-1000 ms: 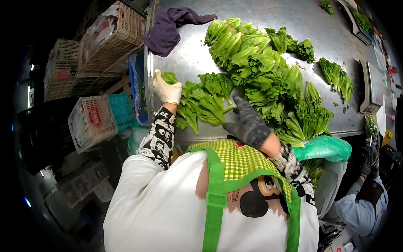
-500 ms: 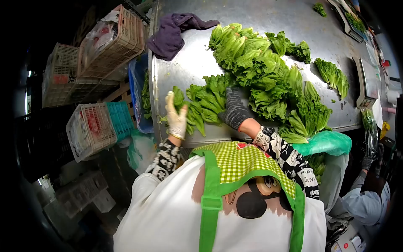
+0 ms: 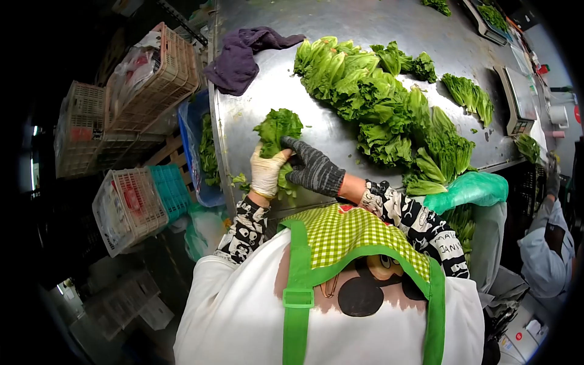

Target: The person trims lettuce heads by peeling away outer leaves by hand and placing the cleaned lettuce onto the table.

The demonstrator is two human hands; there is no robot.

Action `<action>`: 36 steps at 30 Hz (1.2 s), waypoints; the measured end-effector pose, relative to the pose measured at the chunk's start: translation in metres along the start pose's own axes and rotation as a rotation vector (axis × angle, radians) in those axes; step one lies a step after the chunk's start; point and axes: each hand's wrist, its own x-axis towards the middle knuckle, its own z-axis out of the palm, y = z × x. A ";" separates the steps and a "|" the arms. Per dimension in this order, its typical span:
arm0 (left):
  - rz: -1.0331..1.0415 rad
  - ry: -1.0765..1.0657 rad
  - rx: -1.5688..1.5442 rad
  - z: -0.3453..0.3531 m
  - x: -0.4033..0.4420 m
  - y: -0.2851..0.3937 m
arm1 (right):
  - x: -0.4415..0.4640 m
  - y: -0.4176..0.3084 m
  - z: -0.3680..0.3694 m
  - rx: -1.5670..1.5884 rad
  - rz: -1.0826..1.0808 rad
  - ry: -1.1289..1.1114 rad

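Observation:
Near the front left of the metal table, a bunch of leafy lettuce (image 3: 278, 126) is held between both hands. My left hand (image 3: 266, 172), in a white glove, grips its left side. From the right, my right hand (image 3: 315, 168), in a dark grey knit glove, closes round the same bunch, and its leaves show above and below the fingers. A long heap of lettuce (image 3: 377, 91) runs diagonally across the table to the right of my hands, apart from them.
A dark purple cloth (image 3: 237, 59) lies at the table's (image 3: 243, 115) back left. Left of the table are a blue bin (image 3: 191, 134) with greens and stacked crates (image 3: 146, 85). Rightward are a lettuce bunch (image 3: 468, 94), a scale (image 3: 517, 100), a green bag (image 3: 468, 190) and another person (image 3: 544, 249).
The lettuce spread between my hands is now gathered into one bunch, separate from the heap. My right hand has moved left, and both hands have closed on the bunch.

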 end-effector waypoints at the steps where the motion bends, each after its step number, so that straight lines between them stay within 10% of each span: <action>1: 0.029 0.024 -0.031 -0.001 -0.002 0.007 | -0.002 -0.008 0.000 0.003 -0.043 -0.007; 12: 0.296 0.534 0.224 -0.140 0.004 0.115 | -0.063 -0.036 -0.024 -0.297 -0.240 0.128; 20: 0.329 0.845 0.921 -0.306 0.065 0.068 | -0.094 -0.011 -0.028 -0.071 0.178 0.178; 32: 0.370 -0.321 1.418 -0.074 -0.027 0.076 | -0.097 -0.017 -0.030 -0.524 0.069 0.214; 36: 0.652 -0.295 1.402 -0.082 -0.035 0.027 | -0.110 -0.002 -0.035 -0.763 -0.016 0.273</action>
